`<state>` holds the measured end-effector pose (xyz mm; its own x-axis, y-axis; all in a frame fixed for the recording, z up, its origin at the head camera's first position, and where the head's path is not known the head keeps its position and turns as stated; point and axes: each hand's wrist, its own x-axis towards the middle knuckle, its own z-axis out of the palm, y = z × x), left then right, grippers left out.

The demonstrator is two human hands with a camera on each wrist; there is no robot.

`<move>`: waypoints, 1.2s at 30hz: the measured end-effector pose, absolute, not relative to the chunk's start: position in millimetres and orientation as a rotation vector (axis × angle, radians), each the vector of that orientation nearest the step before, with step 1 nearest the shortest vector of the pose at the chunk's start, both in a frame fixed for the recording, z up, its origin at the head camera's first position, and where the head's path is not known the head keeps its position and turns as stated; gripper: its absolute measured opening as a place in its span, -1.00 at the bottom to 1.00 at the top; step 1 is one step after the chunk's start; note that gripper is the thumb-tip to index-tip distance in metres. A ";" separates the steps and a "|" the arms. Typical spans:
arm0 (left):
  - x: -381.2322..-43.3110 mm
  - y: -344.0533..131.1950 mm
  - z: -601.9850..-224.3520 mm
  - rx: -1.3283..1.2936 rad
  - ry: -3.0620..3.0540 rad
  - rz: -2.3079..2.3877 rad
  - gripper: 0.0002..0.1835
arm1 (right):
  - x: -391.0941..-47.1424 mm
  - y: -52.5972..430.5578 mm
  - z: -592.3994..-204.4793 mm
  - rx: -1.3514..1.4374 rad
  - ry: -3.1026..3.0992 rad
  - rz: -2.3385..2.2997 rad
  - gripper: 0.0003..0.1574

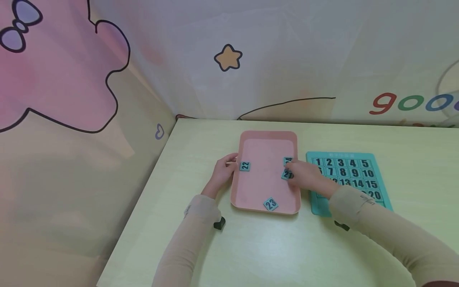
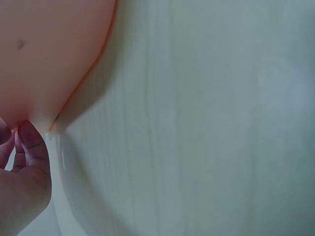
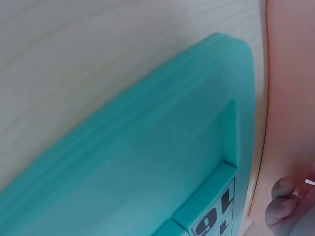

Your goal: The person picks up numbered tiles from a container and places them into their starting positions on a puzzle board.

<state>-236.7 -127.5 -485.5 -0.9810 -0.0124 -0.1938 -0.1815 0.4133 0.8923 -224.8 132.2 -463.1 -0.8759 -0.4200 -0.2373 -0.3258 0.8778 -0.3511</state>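
A pink tray lies on the table, its left rim pinched between the thumb and fingers of my left hand. Reaching over the tray's right side, my right hand pinches a teal number tile marked 21 between thumb and fingertips. Just above it is another tile, partly covered by the fingers. Tile 22 sits turned sideways by the left wall, and tile 23 lies askew near the front wall. The left wrist view shows the left fingertips right at the tray's rim.
Right of the tray lies a teal number board with rows of numbered tiles, partly under the right forearm. Its bottom row has an open recess. A printed cloth backdrop rises behind the table.
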 end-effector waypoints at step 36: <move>-236.3 -125.4 -484.3 -0.171 2.508 1.616 -0.54 | -160.4 221.6 -433.9 -0.719 2.803 -0.566 -0.56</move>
<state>-236.3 -125.4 -484.3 -0.9818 -0.0129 -0.1897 -0.1781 0.4120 0.8936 -160.4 221.6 -433.9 -0.8636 -0.4961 -0.0894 -0.4226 0.8092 -0.4081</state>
